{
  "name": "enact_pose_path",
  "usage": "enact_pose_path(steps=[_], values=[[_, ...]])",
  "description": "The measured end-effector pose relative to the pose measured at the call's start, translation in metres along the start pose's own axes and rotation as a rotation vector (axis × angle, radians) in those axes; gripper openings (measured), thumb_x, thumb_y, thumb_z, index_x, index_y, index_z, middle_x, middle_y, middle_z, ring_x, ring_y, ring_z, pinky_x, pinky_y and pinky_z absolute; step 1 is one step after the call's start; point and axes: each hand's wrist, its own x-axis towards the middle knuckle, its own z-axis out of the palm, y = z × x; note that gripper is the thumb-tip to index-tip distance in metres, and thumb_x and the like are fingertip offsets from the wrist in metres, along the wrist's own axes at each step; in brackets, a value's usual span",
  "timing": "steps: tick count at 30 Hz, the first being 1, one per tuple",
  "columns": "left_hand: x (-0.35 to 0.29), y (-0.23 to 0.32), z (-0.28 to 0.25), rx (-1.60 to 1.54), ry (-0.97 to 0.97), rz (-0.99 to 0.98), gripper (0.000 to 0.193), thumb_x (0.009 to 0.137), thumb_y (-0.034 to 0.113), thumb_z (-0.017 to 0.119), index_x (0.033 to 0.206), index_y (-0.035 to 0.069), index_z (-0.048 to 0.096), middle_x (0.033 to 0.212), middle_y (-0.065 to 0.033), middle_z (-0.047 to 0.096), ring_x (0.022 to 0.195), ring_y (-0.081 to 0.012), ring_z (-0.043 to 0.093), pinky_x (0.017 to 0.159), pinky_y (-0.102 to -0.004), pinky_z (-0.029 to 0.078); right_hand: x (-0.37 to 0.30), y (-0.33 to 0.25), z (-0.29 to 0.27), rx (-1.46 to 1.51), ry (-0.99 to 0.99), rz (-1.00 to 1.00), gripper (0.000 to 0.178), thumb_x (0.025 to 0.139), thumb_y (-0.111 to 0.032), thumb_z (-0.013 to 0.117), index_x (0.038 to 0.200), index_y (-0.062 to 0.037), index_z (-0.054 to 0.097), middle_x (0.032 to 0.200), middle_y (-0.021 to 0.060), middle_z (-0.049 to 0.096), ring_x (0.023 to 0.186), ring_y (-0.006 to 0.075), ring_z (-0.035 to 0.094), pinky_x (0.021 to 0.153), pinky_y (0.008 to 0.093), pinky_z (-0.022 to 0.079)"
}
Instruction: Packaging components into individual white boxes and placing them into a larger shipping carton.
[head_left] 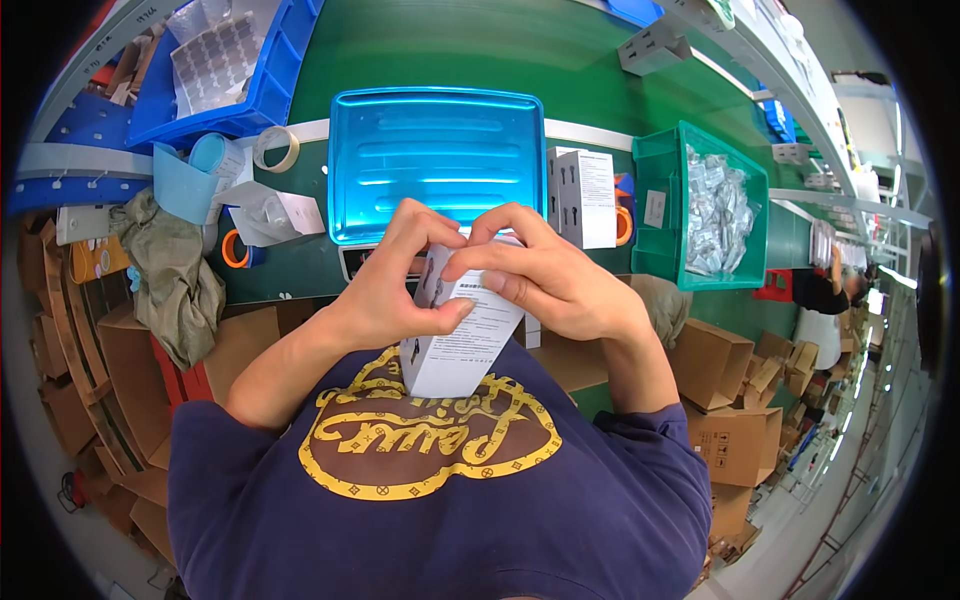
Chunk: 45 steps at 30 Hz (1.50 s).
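Note:
A small white printed carton is held upright and slightly tilted against my chest, its upper end toward the table. My left hand grips the carton's left side near the top, thumb on the printed face. On the other side my right hand closes over the top edge, its thumb and fingers pinching there. The fingers of both hands hide most of the carton's top. Just beyond them lies a shiny blue metallic tray on the green table.
Right of the tray stand white cartons and a green bin of clear plastic packets. To the left are a tape roll, an orange tape roll and a blue bin. Cardboard boxes flank me; another person works far right.

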Motion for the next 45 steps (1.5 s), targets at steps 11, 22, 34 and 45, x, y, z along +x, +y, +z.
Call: enact_pose_path(steps=[11, 22, 34, 45], values=[[-0.017, -0.008, -0.002, -0.195, 0.046, -0.018, 0.043, 0.086, 0.012, 0.067, 0.127, 0.012, 0.053, 0.134, -0.0127, 0.036, 0.115, -0.0249, 0.054, 0.09, -0.0366, 0.053, -0.003, 0.047, 0.078, 0.158, 0.605, -0.168, 0.04, 0.083, -0.005, 0.071, 0.12, -0.0023, 0.055, 0.127, 0.0169, 0.057, 0.128, 0.034, 0.049, 0.105, 0.0441, 0.04], [-0.007, 0.012, 0.001, -0.144, 0.123, 0.115, 0.058, 0.08, 0.01, 0.076, 0.131, 0.009, 0.047, 0.138, -0.0137, 0.033, 0.123, -0.0272, 0.049, 0.099, -0.0399, 0.05, -0.004, 0.027, 0.074, 0.296, 0.783, -0.15, 0.049, 0.081, -0.017, 0.077, 0.12, -0.0028, 0.053, 0.136, 0.021, 0.046, 0.129, 0.0325, 0.046, 0.106, 0.0408, 0.039], [-0.011, 0.026, 0.008, -0.13, 0.126, 0.301, 0.03, 0.082, 0.008, 0.073, 0.111, 0.007, 0.062, 0.132, -0.0171, 0.038, 0.118, -0.0318, 0.049, 0.095, -0.0393, 0.044, -0.009, 0.014, 0.081, 0.298, 0.845, -0.321, 0.05, 0.08, -0.01, 0.077, 0.119, -0.0076, 0.045, 0.119, 0.0171, 0.06, 0.128, 0.0331, 0.044, 0.106, 0.0441, 0.036], [0.092, -0.093, -0.065, -0.032, 0.328, -0.186, 0.036, 0.103, 0.034, 0.043, 0.12, 0.004, 0.056, 0.126, -0.0094, 0.057, 0.117, -0.0173, 0.051, 0.1, -0.0292, 0.039, -0.059, 0.167, -0.037, -0.543, 1.113, 0.602, 0.071, 0.082, -0.037, 0.073, 0.136, -0.0027, 0.043, 0.138, 0.0228, 0.047, 0.127, 0.0369, 0.046, 0.106, 0.0427, 0.037]])
